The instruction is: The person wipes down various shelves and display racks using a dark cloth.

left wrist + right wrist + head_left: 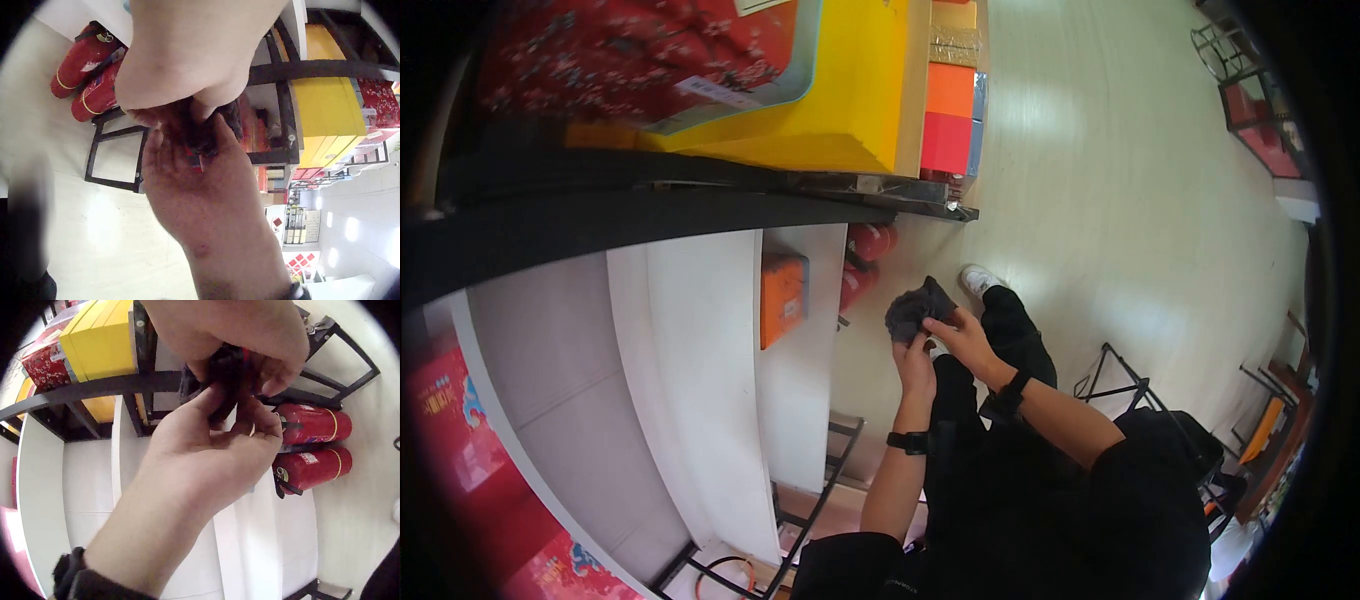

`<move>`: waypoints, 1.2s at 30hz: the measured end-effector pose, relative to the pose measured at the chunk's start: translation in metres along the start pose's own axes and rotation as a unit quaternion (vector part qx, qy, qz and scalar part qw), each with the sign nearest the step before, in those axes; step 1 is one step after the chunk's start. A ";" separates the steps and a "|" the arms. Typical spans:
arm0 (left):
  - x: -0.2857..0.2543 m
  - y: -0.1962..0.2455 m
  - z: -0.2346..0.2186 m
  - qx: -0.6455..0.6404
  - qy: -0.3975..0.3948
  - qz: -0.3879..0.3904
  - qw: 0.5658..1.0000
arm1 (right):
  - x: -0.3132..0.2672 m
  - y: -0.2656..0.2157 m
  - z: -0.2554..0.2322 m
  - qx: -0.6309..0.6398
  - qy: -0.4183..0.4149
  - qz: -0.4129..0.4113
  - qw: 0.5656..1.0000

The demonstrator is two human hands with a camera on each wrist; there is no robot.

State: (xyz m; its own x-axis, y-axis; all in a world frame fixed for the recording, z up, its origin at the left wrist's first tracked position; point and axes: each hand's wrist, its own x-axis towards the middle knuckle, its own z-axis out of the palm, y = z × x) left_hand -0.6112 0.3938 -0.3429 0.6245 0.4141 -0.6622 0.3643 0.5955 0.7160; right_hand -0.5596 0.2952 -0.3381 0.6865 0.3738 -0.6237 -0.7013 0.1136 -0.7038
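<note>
Both hands come together in front of the body on a small crumpled dark grey cloth (910,312). My left hand (915,368) grips it from below, at its near side. From the right, my right hand (966,340) pinches the cloth, its thumb and fingers meeting at the folds. In the right wrist view, dark folds of the cloth (226,370) show between the two hands, with a thin red strip beside them. Fingers hide much of the cloth in both wrist views.
A white shelf unit (700,370) stands at the left, holding an orange box (782,300). Two red fire extinguishers (315,425) lean by its end. Above it, a black-edged shelf bears a yellow box (855,90). A black-legged stand (1138,385) is at the right.
</note>
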 end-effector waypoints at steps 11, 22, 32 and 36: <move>0.005 -0.032 -0.091 0.212 0.052 -0.074 0.973 | 0.200 0.012 0.077 -0.230 0.211 -0.404 0.860; 0.040 -0.070 -0.146 0.131 0.031 -0.118 0.984 | 0.329 0.144 0.059 -0.453 0.243 -0.180 0.839; 0.012 -0.053 -0.157 0.077 0.061 -0.092 0.991 | 0.318 0.113 0.057 -0.403 0.229 -0.140 0.875; -0.023 -0.019 -0.147 0.072 0.052 -0.104 0.991 | 0.254 0.067 0.079 -0.339 0.213 -0.274 0.874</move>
State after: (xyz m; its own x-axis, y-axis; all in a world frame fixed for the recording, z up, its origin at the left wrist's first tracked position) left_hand -0.7340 0.4745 -0.3737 0.4535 0.3663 -0.8125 0.5770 0.5742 0.5809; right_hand -0.4477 0.4700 -0.5167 0.9944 0.0402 -0.0982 -0.0691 -0.4574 -0.8866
